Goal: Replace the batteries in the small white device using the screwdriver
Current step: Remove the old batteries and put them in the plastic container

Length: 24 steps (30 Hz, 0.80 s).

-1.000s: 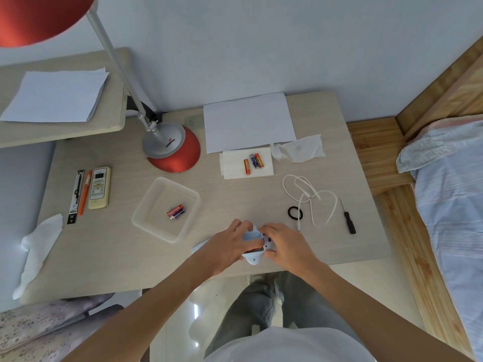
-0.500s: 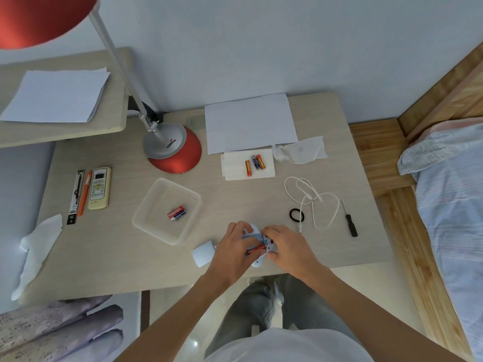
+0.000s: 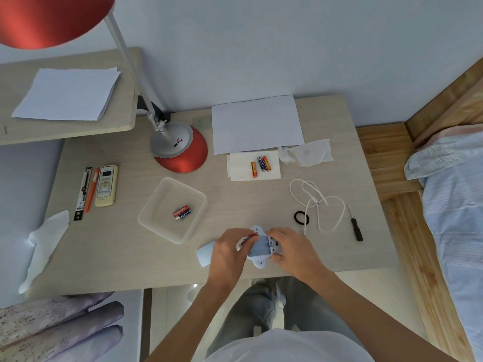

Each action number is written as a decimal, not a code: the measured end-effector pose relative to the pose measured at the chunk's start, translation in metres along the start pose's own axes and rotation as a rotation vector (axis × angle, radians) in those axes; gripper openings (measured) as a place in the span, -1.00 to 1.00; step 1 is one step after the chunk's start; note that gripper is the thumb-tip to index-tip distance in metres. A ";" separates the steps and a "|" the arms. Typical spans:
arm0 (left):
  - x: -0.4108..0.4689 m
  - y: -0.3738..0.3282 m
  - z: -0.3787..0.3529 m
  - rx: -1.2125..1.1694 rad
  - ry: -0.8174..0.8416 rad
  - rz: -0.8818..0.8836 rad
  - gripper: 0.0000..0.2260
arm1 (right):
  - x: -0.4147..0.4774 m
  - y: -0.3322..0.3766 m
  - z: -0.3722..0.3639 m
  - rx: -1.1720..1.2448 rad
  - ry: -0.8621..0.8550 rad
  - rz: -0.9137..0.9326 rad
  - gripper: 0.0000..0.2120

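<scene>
Near the table's (image 3: pixel 117 244) front edge lies the white device (image 3: pixel 259 248), its battery bay open and facing up. The right hand (image 3: pixel 292 250) grips its right side. The left hand (image 3: pixel 227 253) pinches a red-tipped battery (image 3: pixel 248 237) at the bay's left side. A pale cover (image 3: pixel 205 255) lies just left of that hand. Toward the right edge lies the screwdriver (image 3: pixel 356 227), beside a white cable (image 3: pixel 317 202) and a black hair tie (image 3: pixel 301 218). A clear tray (image 3: pixel 162 226) mid-table holds 2 batteries (image 3: pixel 182 212). 3 spare batteries (image 3: pixel 261 164) rest on a napkin (image 3: pixel 240 165) nearer the back edge, beside a red lamp base (image 3: pixel 180 150).
</scene>
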<state>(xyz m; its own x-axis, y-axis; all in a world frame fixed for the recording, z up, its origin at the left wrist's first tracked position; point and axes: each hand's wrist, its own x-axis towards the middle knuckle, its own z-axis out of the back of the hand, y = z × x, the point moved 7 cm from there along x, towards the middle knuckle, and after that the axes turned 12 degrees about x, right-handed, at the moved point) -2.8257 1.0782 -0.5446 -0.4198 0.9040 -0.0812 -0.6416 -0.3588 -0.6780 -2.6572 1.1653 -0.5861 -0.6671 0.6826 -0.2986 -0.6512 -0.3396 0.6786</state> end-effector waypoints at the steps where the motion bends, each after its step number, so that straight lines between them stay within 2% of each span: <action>1: 0.002 -0.001 0.012 -0.017 -0.021 0.003 -0.84 | 0.000 -0.001 0.000 0.003 0.003 -0.002 -0.46; 6: 0.025 0.022 0.078 -0.018 -0.180 0.101 -0.93 | -0.001 -0.002 0.001 0.013 0.002 0.006 -0.49; 9: 0.040 0.050 0.108 0.067 -0.238 0.122 -0.93 | 0.000 -0.001 0.001 0.003 0.007 0.010 -0.51; 14: 0.061 0.102 0.111 0.249 -0.118 0.144 -0.91 | 0.001 -0.002 0.000 -0.006 0.006 0.013 -0.51; 19: 0.067 0.135 0.088 0.350 0.040 0.247 -0.93 | 0.002 -0.002 0.000 -0.006 0.014 0.012 -0.52; 24: 0.070 0.153 0.079 0.336 0.057 0.320 -0.92 | 0.001 -0.002 0.001 -0.002 0.016 0.011 -0.50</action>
<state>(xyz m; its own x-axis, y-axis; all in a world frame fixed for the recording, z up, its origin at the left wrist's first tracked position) -3.0043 1.0682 -0.5964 -0.6007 0.7435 -0.2938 -0.6617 -0.6686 -0.3393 -2.6564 1.1673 -0.5877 -0.6800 0.6685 -0.3012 -0.6442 -0.3486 0.6808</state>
